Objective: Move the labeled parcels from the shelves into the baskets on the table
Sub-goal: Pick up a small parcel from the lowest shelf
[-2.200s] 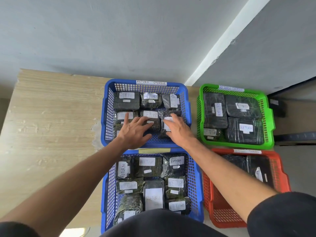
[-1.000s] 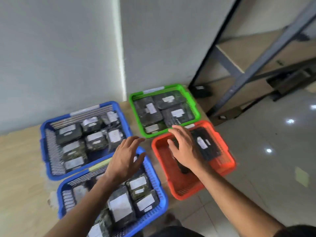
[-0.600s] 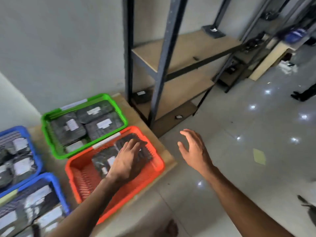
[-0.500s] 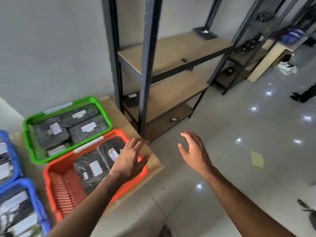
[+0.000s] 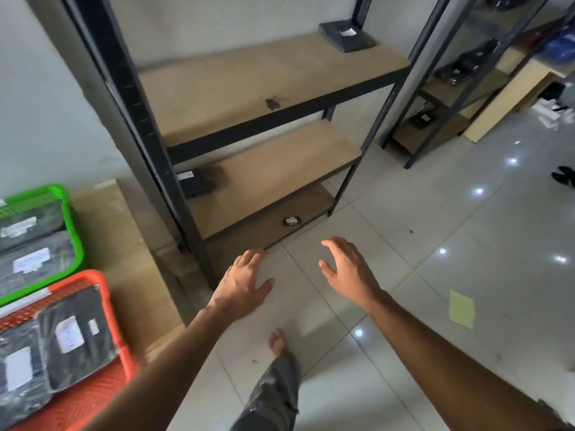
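Observation:
My left hand (image 5: 244, 283) and my right hand (image 5: 348, 270) hang empty over the floor tiles, fingers spread, in front of a dark metal shelf rack (image 5: 149, 141). One black parcel with a white label (image 5: 197, 181) lies on the middle shelf near the left post. A second one (image 5: 347, 37) sits at the back right of the upper shelf. A small parcel (image 5: 292, 221) lies on the bottom shelf. At the left edge stand a green basket (image 5: 73, 237) and an orange basket (image 5: 116, 331), both holding black labeled parcels.
The baskets stand on a wooden table (image 5: 124, 259) left of the rack. A second rack (image 5: 448, 98) with dark items stands at the right. My leg and bare foot (image 5: 277, 340) are on the glossy tiled floor. A yellow note (image 5: 462, 309) lies on the tiles.
The view has swung right, away from the blue baskets toward the shelf rack. Both hands left the baskets and now hover empty over the floor, closer to the rack.

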Motion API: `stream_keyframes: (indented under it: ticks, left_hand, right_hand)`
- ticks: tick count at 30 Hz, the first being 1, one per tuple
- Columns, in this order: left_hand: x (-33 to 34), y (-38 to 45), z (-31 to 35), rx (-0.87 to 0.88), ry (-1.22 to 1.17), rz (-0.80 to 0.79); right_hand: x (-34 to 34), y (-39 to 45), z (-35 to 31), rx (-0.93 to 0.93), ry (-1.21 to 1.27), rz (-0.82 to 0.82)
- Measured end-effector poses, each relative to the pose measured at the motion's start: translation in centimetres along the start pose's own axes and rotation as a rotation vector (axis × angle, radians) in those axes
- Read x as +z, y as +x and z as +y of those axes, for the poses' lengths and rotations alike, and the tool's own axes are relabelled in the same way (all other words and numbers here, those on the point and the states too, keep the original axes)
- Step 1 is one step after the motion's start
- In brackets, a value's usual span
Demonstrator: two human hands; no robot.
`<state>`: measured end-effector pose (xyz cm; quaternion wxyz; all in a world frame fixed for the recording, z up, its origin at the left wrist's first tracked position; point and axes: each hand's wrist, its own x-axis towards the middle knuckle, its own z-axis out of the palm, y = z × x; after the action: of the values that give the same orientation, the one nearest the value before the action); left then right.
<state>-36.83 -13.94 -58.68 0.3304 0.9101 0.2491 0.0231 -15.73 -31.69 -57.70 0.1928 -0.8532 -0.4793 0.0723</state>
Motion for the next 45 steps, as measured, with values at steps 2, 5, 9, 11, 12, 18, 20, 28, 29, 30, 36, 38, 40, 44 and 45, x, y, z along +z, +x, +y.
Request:
stream_keyframes:
  ticks: [2, 5, 9, 11, 12, 18, 20, 28, 29, 30, 36, 38, 40, 44, 45]
  left_hand:
    - [2.2, 4.3, 0.7, -0.032, 0.028, -0.009]
    - [4.7, 10.1, 2.0, -0.114, 0.032, -0.033]
    - [8.8, 17.9, 2.8, -0.226, 0.057, -0.044]
    - [10.8, 21.1, 2.9, -0.277, 0.065, -0.049]
    - [12.0, 22.6, 3.0, -0.304, 0.064, -0.049]
    - [22.0, 31.3, 1.1, -0.448, 0.076, 0.020]
    - [25.6, 34.0, -0.3, -0.488, 0.080, 0.026]
    - [43.3, 45.1, -13.5, -0.489, 0.103, 0.129]
    - [45.1, 46.0, -15.5, -0.483, 0.126, 0.135]
    - [46.4, 46.8, -17.3, -0.480, 0.151, 0.138]
    - [53.6, 50.3, -29.5, -0.425, 0.457, 0.156]
    - [55.2, 51.1, -32.5, -0.419, 0.510, 0.200]
    - [56.2, 51.5, -34.7, -0.397, 0.539, 0.223]
    - [57.7, 51.5, -37.2, -0.353, 0.633, 0.287]
    - [57.8, 51.6, -37.4, -0.353, 0.635, 0.303]
  right_hand:
    - [0.5, 2.8, 3.7, -0.013, 0.014, -0.025]
    - [0.9, 7.0, 8.9, -0.016, 0.047, -0.059]
    - [1.9, 13.4, 16.9, -0.057, 0.060, -0.124]
    - [2.8, 16.1, 20.8, -0.081, 0.060, -0.162]
    - [3.5, 17.2, 22.9, -0.094, 0.059, -0.192]
    - [10.7, 24.8, 34.0, -0.172, 0.090, -0.333]
    - [14.2, 27.2, 37.0, -0.193, 0.118, -0.369]
    - [35.1, 36.0, 47.2, -0.369, 0.168, -0.363]
    - [37.8, 36.8, 48.1, -0.379, 0.175, -0.350]
    - [39.9, 37.5, 48.7, -0.384, 0.185, -0.340]
    - [51.9, 41.4, 52.5, -0.501, 0.121, -0.290]
    - [54.8, 42.5, 53.4, -0.537, 0.111, -0.237]
    - [57.1, 43.2, 53.8, -0.575, 0.076, -0.176]
    - [59.6, 43.7, 53.5, -0.565, 0.019, -0.052]
    - [59.8, 43.8, 53.4, -0.550, 0.032, -0.040]
